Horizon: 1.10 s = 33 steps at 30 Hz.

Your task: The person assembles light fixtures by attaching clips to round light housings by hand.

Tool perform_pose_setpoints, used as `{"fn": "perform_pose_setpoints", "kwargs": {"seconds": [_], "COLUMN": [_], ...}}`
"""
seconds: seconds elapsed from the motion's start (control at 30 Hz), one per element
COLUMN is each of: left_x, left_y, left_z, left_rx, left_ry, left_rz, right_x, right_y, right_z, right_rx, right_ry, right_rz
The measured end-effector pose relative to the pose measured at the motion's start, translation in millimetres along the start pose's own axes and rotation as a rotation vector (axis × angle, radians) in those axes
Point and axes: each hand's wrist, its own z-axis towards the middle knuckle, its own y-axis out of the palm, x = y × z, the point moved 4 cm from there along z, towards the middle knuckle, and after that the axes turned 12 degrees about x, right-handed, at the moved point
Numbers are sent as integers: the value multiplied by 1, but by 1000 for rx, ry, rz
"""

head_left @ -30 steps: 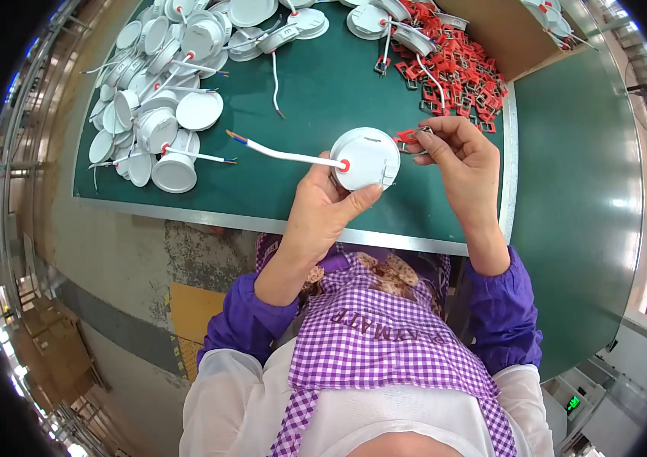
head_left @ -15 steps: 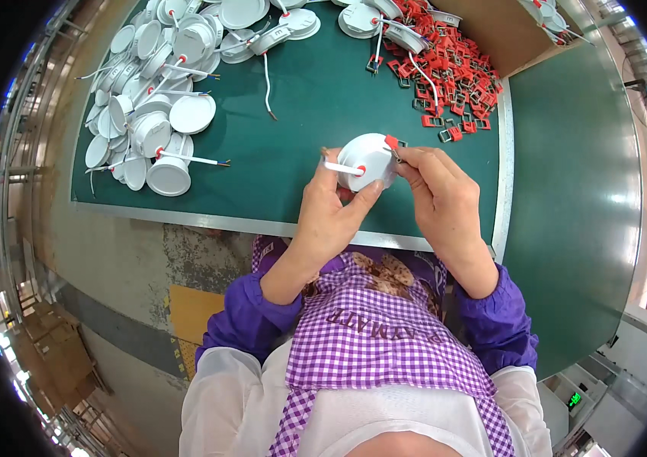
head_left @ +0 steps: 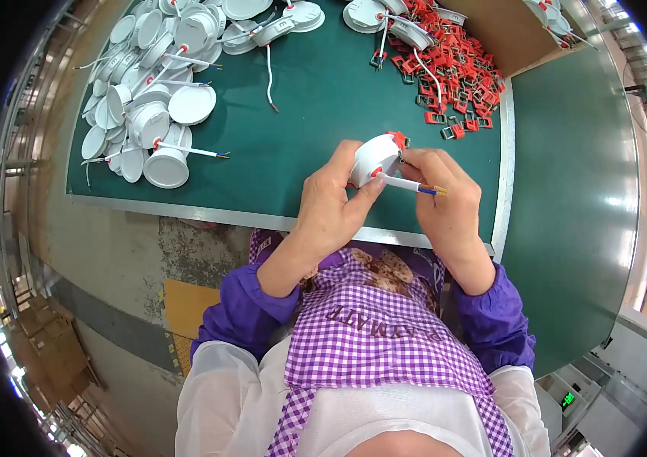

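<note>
My left hand [head_left: 327,202] is closed around a round white downlight [head_left: 373,158], held tilted above the table's front edge. A short white cable [head_left: 399,183] leaves a red grommet on the lamp and ends in bare coloured wires in front of my right hand. At the lamp's upper right rim sits a red clip [head_left: 398,139] with a metal part. My right hand [head_left: 447,198] pinches at the metal part just below the red piece; its fingertips partly hide the contact.
The green table [head_left: 300,91] carries a heap of white downlights [head_left: 163,114] at left and a pile of red metal-framed clips [head_left: 460,84] at far right. Behind the clips stands a cardboard box [head_left: 517,38]. A metal edge strip [head_left: 505,167] borders the table at right.
The downlight has turned in my left hand, so its cable swung from pointing left to pointing right. My right fingers stay by the clip at the rim.
</note>
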Motion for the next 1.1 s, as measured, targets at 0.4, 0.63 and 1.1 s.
{"fn": "perform_pose_setpoints", "kwargs": {"seconds": [0.4, 0.63, 1.1], "left_x": [11, 21, 26], "left_y": [5, 16, 7], "left_z": [-18, -25, -1], "left_rx": [-179, -352, -56], "left_ry": [-224, -176, 26], "left_rz": [-223, -227, -316], "right_x": [8, 16, 78], "right_y": [-25, -44, -106], "right_z": [-11, -20, 97], "right_rx": [-120, -316, 130], "right_ry": [433, 697, 511], "right_rz": [288, 452, 379]}}
